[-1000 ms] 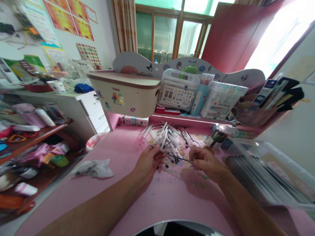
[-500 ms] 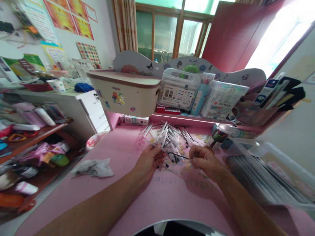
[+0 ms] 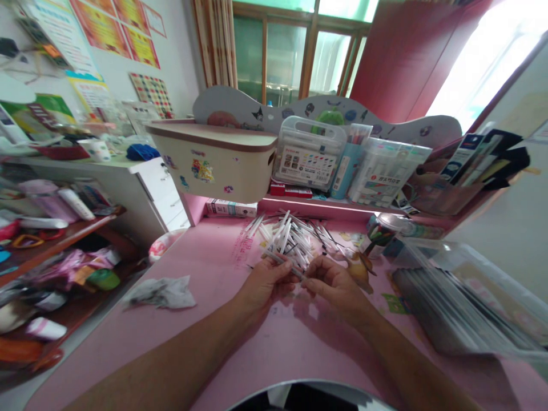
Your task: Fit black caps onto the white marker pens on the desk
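1. The left hand (image 3: 266,282), just below the centre of the frame, grasps a slim whitish tube (image 3: 274,256) between thumb and fingers; the other fingers curl in beneath.
2. The right hand (image 3: 336,283), a little right of centre, pinches the tube at its lower right end with thumb and forefinger. The fingertips of both hands are near each other.
3. The tube slants from upper left to lower right across the middle of the frame, above the pink desk (image 3: 171,348), its upper left end poking out past the left thumb.
4. Directly behind the hands, at the centre, lies a loose pile (image 3: 287,234) of white tubes with thin dark rods among them.
5. A crumpled tissue (image 3: 166,292) lies on the desk at left, well apart from the left hand.
6. At the right edge stands a clear box (image 3: 475,308) with dark, flat contents; a jar (image 3: 387,225) is just behind it.
7. Above the pile, a shelf bears a cream bin (image 3: 214,168), a clear case (image 3: 308,160) and a marker pack (image 3: 387,174).
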`<action>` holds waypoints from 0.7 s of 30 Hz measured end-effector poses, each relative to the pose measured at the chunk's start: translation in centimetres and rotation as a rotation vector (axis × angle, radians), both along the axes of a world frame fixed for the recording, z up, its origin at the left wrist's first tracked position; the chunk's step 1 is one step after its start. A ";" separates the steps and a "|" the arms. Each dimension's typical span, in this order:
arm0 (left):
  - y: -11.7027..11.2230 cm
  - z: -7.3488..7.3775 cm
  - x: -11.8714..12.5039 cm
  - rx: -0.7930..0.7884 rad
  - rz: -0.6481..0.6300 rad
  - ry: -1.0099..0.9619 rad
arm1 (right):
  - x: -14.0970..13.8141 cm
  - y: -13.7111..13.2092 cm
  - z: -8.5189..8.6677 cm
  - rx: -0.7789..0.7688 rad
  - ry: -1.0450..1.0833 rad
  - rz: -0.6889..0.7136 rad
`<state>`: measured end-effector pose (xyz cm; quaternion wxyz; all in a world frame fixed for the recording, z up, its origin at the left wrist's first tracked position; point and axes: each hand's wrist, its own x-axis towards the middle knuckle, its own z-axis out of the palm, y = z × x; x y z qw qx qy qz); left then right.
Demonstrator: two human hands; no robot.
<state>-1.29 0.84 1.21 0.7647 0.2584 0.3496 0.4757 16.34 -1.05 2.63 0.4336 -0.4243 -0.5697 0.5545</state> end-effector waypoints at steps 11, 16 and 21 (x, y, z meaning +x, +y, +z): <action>1.0 3.0 -1.0 -0.271 0.129 -0.198 | -2.6 -0.9 -1.7 0.583 -0.773 0.002; 0.6 2.5 -0.6 -0.258 0.100 -0.164 | -3.2 -0.8 -2.7 0.630 -0.916 0.052; 0.6 1.8 -0.4 -0.153 0.125 -0.122 | -2.2 -0.8 -2.0 0.496 -0.800 -0.032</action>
